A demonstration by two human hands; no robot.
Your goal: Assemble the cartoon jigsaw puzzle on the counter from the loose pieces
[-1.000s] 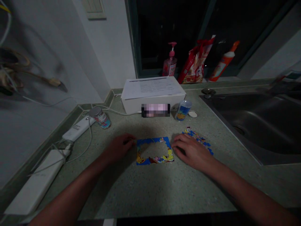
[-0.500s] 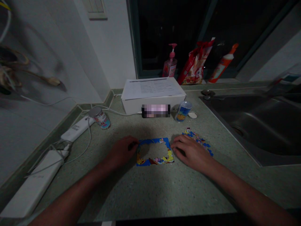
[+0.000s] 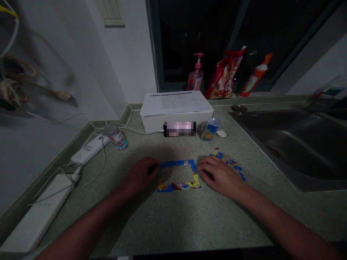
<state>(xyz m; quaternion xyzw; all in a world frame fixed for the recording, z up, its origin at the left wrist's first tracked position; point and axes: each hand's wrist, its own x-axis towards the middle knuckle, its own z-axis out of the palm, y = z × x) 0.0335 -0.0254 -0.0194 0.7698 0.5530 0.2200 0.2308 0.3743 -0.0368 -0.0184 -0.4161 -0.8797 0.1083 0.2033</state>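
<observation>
A jigsaw border point(image 3: 179, 187) in blue, yellow and brown lies flat on the counter, its middle showing bare countertop. At its left edge rests my left hand point(image 3: 142, 173), fingers loosely bent, with a gap between thumb and forefinger. My right hand point(image 3: 219, 175) lies along the opposite edge, fingers slightly spread and fingertips by the border. Neither hand has a visible piece lifted. Loose jigsaw pieces point(image 3: 227, 160) are strewn just beyond my right hand, which partly covers them.
Behind the border stand a phone point(image 3: 180, 129), a white box point(image 3: 173, 121) topped with paper, and a blue tin point(image 3: 210, 129) beside its lid point(image 3: 221, 134). Another tin point(image 3: 116, 137) and power strips point(image 3: 40, 209) with cables are on the left. A metal sink point(image 3: 284, 144) borders the right.
The whole view has shifted slightly downward in the picture. Both hands keep their places beside the jigsaw border, and no piece has visibly moved.
</observation>
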